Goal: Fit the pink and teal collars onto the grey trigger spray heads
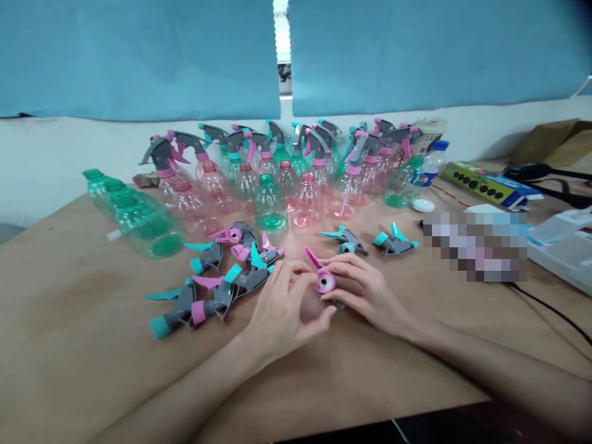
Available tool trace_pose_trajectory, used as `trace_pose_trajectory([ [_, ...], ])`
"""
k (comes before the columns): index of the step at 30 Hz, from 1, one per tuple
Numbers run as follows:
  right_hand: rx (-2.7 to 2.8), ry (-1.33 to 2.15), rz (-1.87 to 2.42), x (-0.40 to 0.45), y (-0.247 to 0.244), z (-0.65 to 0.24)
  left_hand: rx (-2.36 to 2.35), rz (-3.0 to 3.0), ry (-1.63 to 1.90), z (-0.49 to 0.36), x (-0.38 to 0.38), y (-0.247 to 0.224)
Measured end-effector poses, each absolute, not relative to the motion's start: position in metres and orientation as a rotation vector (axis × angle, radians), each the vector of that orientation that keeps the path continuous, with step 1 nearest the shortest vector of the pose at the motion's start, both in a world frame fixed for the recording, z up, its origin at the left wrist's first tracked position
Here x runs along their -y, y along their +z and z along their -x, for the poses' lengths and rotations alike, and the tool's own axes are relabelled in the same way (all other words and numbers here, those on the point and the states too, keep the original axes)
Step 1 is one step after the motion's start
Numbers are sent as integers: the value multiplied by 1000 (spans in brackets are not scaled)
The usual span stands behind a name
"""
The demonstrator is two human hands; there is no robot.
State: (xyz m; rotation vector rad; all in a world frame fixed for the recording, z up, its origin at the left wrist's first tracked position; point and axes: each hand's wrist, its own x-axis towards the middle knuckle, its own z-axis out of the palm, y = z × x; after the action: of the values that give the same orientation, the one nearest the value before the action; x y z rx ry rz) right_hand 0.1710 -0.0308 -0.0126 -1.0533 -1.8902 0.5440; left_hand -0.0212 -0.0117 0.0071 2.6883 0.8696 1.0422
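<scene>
A pink-and-grey spray head [325, 282] is held low over the wooden table, its pink collar opening facing the camera. My right hand [370, 290] grips it from the right, fingers closed round its body. From the left, my left hand [287, 302] has its fingertips on the pink collar, the thumb apart below. Several loose spray heads with teal or pink collars, such as a teal one [173, 311], lie left of my hands. Two teal-and-grey ones [395, 243] lie beyond my right hand. Uncapped bottles, one green [271, 206] and one pink [307, 203], stand behind.
Several bottles with spray heads [319, 160] stand in rows at the back. Green bottles [143, 222] lie at the left. To the right are a white oval object [422, 205], a yellow-green box [483, 184], a clear plastic case [564, 246] and a black cable [550, 308].
</scene>
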Motion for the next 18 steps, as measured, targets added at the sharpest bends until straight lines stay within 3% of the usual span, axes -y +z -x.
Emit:
trace_pose_trajectory([
  [5, 1758, 545, 1040, 23, -18, -176, -617, -2734, 1152, 21, 25, 5],
  [10, 1848, 388, 1070, 10, 3, -168, -309, -2887, 1003, 18, 36, -7],
  [18, 2205, 212, 787, -5, 59, -81, -530, -2921, 776, 24, 30, -12],
])
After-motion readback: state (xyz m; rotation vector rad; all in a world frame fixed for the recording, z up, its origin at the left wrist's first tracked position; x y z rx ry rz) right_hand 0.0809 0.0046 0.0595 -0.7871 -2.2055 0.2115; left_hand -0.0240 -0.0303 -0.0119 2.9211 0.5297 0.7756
